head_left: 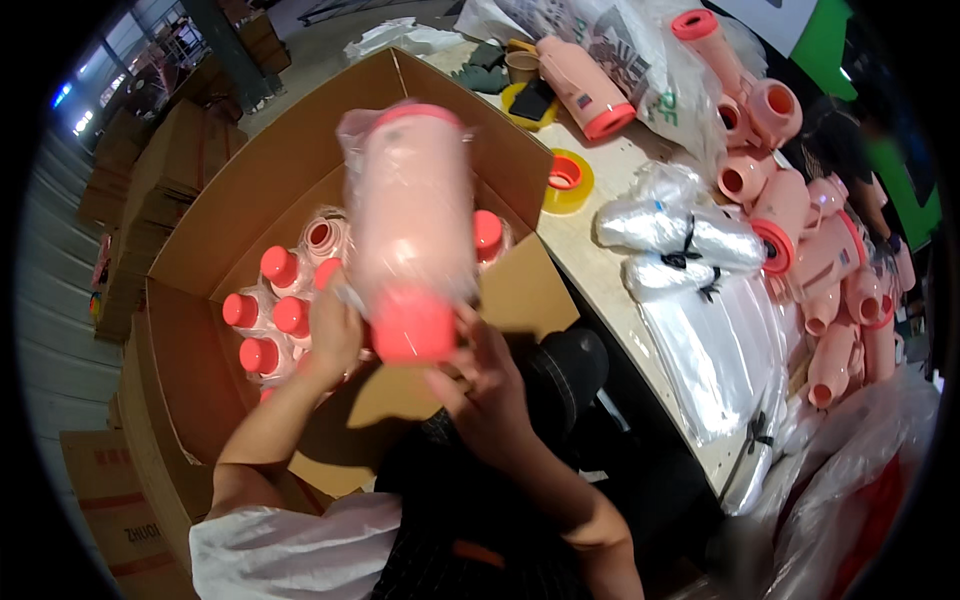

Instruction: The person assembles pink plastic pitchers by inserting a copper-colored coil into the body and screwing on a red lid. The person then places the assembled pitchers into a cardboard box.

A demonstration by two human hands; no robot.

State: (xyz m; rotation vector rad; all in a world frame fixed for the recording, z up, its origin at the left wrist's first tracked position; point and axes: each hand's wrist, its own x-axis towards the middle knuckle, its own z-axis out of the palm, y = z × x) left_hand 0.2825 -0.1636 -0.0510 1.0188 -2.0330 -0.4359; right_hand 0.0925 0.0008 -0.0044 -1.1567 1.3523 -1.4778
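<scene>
Over the open cardboard box (215, 180) I hold a large pink thermos flask (415, 200) in a clear plastic bag, its coral-red cap toward me. My left hand (338, 335) grips it low on its left side, by the bag and partly hidden behind the flask. The fingers of my right hand (488, 395) curl around the right side of the cap. The flask is slightly blurred. Below it in the box stand several bagged pink flasks (292, 317) with coral caps; one (322, 236) shows an open round mouth.
On the table (620, 300) to the right are tape rolls (568, 182), a flask lying down (585, 88), tied bundles of plastic bags (690, 235), flat clear bags (705, 350) and a heap of pink flask parts (815, 250). Stacked cartons (160, 190) stand left. Another person's arm (870, 200) shows far right.
</scene>
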